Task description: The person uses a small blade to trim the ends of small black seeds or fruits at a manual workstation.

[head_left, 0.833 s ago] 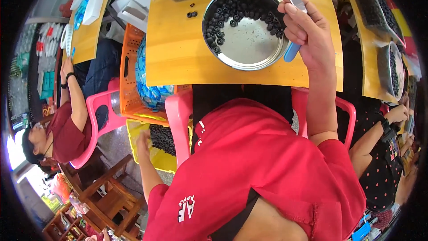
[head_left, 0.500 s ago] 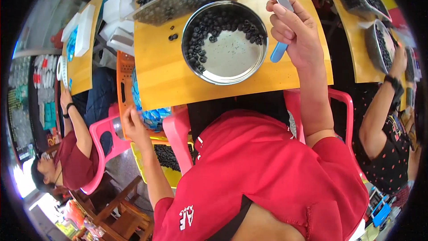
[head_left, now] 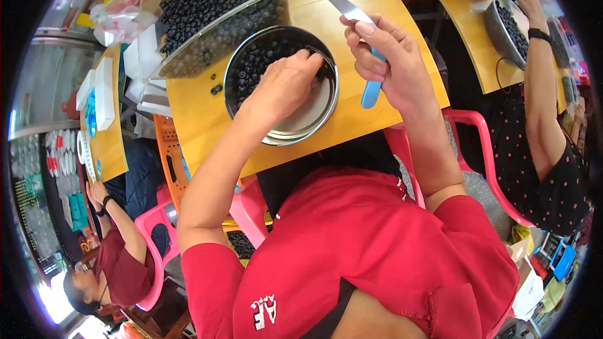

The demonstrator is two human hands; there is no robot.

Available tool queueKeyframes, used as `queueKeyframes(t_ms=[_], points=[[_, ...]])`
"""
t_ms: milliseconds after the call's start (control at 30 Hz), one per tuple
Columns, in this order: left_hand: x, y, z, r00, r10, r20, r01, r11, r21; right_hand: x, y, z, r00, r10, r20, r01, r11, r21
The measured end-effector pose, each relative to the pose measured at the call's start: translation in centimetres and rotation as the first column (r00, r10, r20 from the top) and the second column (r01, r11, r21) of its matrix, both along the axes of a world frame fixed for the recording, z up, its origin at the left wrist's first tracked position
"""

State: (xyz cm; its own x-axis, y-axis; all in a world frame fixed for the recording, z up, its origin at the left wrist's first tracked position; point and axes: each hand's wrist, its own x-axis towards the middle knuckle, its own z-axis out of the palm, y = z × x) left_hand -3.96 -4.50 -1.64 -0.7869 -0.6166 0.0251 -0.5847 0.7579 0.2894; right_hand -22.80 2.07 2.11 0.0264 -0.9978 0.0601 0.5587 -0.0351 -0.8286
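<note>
My right hand (head_left: 392, 63) is closed around a knife (head_left: 372, 91) with a light blue handle and a shiny blade that points up and to the left. The knife is raised above the table, right of a round metal bowl (head_left: 334, 97). My left hand (head_left: 289, 85) reaches into this bowl, its fingers bent down near the far right inner wall. Whatever lies between those fingertips is hidden. Many small, round, dark pieces (head_left: 251, 66) rest in the bowl, mostly on its left and far sides.
Behind the bowl stands a clear plastic bin (head_left: 213, 44) heaped with similar dark pieces. A few loose pieces (head_left: 217, 89) lie on the yellow table (head_left: 195, 119). People sit at tables on both sides. An orange crate (head_left: 169, 150) and pink chair (head_left: 248, 207) are close by.
My left hand has come up from beside the table into the bowl. My right hand still holds the knife. The view has shifted, so the table and bowl appear further left.
</note>
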Motion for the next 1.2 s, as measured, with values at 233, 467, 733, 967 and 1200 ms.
queueKeyframes(t_ms=[233,467,733,967,1200], points=[[1.9,1.6,3.1,0.881,0.268,-0.39,-0.066,0.886,0.459,1.1,-0.3,-0.7,0.999,0.002,-0.052,0.003,0.996,0.088],[3.6,3.9,4.7,0.42,0.64,-0.643,0.272,0.588,0.762,4.4,-0.4,0.7,0.989,0.074,-0.131,-0.057,0.99,0.128],[4.3,4.2,4.1,0.346,0.599,-0.723,0.221,0.697,0.683,5.7,-0.6,0.9,0.989,0.051,-0.142,-0.032,0.991,0.132],[3.8,3.6,3.2,0.422,0.444,-0.791,0.052,0.859,0.51,6.6,-1.0,-0.1,0.99,0.05,-0.135,-0.029,0.988,0.15],[3.9,3.3,2.7,0.382,0.477,-0.792,0.046,0.846,0.532,6.9,-0.9,0.1,0.981,0.034,-0.189,-0.006,0.989,0.15]])
